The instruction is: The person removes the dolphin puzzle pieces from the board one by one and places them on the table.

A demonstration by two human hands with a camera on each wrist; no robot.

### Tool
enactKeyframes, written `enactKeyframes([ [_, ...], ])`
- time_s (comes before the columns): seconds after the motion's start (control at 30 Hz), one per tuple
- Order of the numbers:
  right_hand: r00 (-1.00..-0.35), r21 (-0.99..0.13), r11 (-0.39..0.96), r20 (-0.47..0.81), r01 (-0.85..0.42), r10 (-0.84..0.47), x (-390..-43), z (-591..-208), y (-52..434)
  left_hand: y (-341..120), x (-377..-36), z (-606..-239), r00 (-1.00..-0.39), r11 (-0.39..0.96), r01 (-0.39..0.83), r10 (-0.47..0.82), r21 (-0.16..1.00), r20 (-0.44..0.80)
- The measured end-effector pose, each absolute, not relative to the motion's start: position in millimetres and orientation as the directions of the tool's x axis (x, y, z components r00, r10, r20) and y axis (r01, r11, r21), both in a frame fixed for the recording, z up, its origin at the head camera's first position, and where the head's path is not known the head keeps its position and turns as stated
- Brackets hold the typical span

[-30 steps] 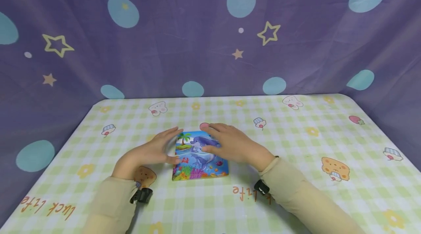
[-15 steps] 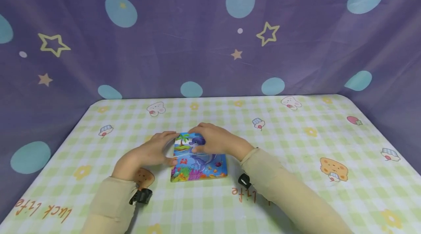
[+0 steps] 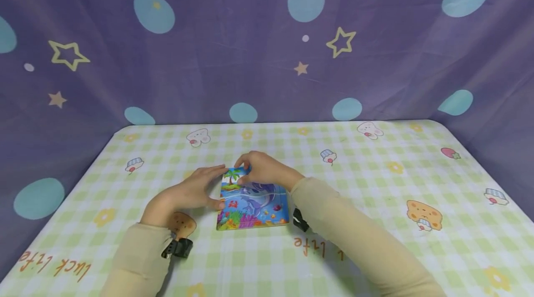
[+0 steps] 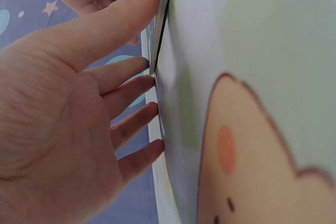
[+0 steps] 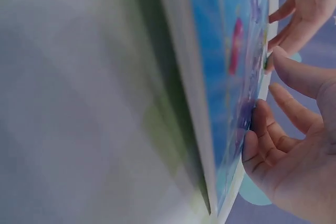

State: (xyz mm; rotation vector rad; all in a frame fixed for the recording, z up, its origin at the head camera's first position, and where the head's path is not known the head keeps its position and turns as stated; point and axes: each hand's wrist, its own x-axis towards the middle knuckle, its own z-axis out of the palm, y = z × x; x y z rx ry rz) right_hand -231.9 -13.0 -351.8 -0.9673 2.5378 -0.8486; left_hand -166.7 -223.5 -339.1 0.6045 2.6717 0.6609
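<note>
On the checked tablecloth (image 3: 375, 186), dolphin puzzle board (image 3: 254, 206) lying flat with its pieces seated in the frame, left hand (image 3: 189, 190) flat-fingered against its left edge, right hand (image 3: 260, 169) now drawn back, fingertips curled onto the top-left corner piece.

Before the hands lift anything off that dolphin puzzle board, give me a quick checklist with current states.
1. Colourful dolphin-picture puzzle board lying flat on the green checked tablecloth: ok.
2. Left hand steadying the board's left edge, fingers straight: ok.
3. Right hand at the board's far edge, fingers curled onto it: ok.
4. Right hand actually pinching a piece: cannot tell.
5. Any piece raised above the picture: cannot tell.
</note>
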Motion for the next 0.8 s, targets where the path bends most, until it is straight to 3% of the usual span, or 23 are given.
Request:
enactKeyframes([
  [0.43,-0.743,-0.561,0.668,-0.134,-0.488,-0.656,-226.5,-350.6,-25.0,-221.9,-163.9,-337.5,-0.871,0.825,0.295,0.440,0.482,-0.220],
  [0.8,-0.794,-0.527,0.735,-0.169,-0.427,-0.583,-224.9,-351.9,-31.6,-222.2,-164.2,-336.7,-0.872,0.822,0.283,0.435,0.494,-0.225],
])
